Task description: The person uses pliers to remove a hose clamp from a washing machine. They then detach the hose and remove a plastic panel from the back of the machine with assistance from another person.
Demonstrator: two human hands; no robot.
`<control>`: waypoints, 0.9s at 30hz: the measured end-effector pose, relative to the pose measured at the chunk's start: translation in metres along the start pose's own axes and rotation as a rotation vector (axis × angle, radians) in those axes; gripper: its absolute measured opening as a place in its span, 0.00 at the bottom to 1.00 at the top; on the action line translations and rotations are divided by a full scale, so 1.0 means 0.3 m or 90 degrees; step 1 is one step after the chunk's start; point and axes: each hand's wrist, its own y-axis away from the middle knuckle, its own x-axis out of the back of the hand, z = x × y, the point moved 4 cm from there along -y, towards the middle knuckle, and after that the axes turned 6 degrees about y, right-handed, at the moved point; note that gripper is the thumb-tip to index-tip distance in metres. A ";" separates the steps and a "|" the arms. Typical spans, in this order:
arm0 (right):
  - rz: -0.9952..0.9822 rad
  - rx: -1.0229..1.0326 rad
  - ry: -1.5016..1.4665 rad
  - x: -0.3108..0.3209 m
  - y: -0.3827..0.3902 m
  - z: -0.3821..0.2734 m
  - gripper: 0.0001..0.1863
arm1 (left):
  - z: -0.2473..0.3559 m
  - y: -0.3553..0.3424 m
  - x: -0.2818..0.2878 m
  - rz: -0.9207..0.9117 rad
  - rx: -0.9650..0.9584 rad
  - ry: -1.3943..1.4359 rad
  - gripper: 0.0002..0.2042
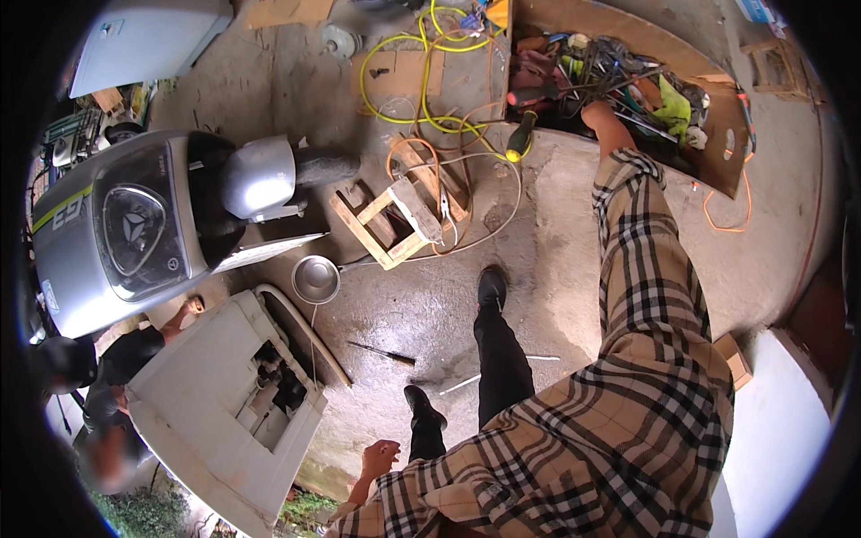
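My right hand (603,117) reaches over the near side of an open cardboard box (610,147) full of mixed tools and rags. Its fingers look curled in among the tools; what they hold, if anything, is hidden. A red-and-black-handled tool (533,95) lies just left of it. Beside that, a large screwdriver with a dark green handle (520,137) rests over the box's near left corner. In the box to the right is a yellow-green cloth (673,109). My left hand (380,457) hangs low near my left leg, its fingers loosely bent and apart, holding nothing.
A white appliance casing (206,394) with a cut-out stands at left, another person's arm (166,332) behind it. A silver scooter (117,224), a small wooden stool (408,247), a metal pan (316,280), a thin screwdriver (384,352) and a yellow hose (423,67) are around the floor.
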 end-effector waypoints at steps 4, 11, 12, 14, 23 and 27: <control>0.035 -0.069 -0.014 -0.032 -0.009 0.033 0.18 | 0.057 0.018 -0.066 -0.018 -0.038 0.031 0.13; 0.442 -0.101 -0.276 0.088 0.143 0.274 0.17 | 0.058 0.072 -0.080 -0.029 -0.101 0.095 0.13; 0.517 -0.047 -0.324 0.116 0.214 0.259 0.16 | 0.045 0.084 -0.094 -0.024 -0.104 0.111 0.13; 0.499 0.047 -0.460 0.143 0.369 0.151 0.14 | 0.002 0.104 -0.099 0.002 -0.132 0.117 0.12; -0.177 0.540 -0.723 -0.064 1.635 -0.765 0.09 | -0.355 0.321 0.044 0.120 -0.323 0.213 0.15; -0.397 0.708 -0.563 -0.248 2.399 -1.057 0.08 | -0.844 0.340 0.113 0.182 -0.331 0.245 0.15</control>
